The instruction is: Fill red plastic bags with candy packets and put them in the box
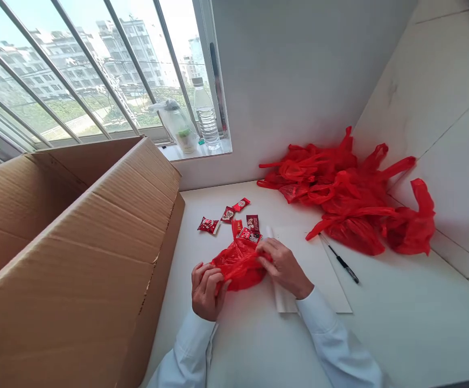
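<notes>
A thin red plastic bag (240,269) lies on the white table between my hands, its mouth spread toward the far side. My left hand (207,288) has its fingers curled on the bag's left edge. At the right edge, my right hand (280,265) pinches the film between thumb and fingers. Just beyond the bag's mouth is a small red-and-pink wrapped packet (250,235). Around it lie several more little wrapped packets, among them a dark red one (208,225), a heart-printed one (228,214) and a bright red one (241,204).
A large open cardboard box (137,215) stands along the left. Heaped red plastic bags (331,188) fill the back right corner. Paper (310,269) and a black pen (345,264) lie on the right. A water bottle (207,116) and a plastic cup (181,129) stand on the windowsill.
</notes>
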`<state>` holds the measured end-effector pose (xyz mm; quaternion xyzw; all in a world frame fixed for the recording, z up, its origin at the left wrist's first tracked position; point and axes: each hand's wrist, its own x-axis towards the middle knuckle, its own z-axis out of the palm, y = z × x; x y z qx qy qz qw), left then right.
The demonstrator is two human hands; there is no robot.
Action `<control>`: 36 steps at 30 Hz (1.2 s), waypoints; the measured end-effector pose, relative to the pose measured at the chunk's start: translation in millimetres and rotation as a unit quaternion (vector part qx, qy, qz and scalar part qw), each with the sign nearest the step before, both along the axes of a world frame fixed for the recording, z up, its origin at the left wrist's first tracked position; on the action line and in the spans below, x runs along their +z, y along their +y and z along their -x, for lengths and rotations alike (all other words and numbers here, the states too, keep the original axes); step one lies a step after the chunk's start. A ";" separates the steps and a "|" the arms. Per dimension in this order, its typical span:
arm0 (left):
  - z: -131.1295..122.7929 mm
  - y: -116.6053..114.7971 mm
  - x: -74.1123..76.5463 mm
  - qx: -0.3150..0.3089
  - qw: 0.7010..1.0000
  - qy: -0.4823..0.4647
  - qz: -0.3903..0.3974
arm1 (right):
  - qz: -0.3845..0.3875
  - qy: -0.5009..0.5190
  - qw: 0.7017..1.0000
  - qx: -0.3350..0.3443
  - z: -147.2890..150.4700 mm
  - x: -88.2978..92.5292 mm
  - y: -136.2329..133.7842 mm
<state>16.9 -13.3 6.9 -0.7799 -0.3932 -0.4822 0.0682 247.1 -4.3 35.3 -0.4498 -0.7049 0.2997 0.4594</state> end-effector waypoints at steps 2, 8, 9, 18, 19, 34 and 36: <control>3.8 2.2 0.6 0.036 0.996 -0.077 0.018 | 0.013 0.040 0.998 -0.050 -3.4 2.4 0.2; -0.7 -0.5 13.2 0.083 0.960 -0.246 0.101 | 0.058 0.172 0.978 -0.105 -2.1 -2.1 -1.4; -2.5 -3.5 18.7 0.076 0.956 -0.260 0.113 | 0.062 0.188 0.974 -0.107 -0.6 -2.3 -3.5; -23.2 -28.0 78.6 0.076 0.997 -0.001 0.033 | 0.082 0.059 0.988 -0.120 5.4 20.1 -33.5; -22.3 -27.1 80.4 0.076 0.997 0.012 0.029 | 0.081 0.056 0.986 -0.134 3.9 20.9 -34.1; -20.0 -82.4 114.6 0.082 0.991 0.071 -0.077 | 0.097 0.223 0.959 -0.146 19.7 26.9 -31.4; -36.5 -71.1 115.9 -0.029 0.979 0.192 -0.059 | 0.088 0.185 0.972 -0.119 21.0 31.0 -34.3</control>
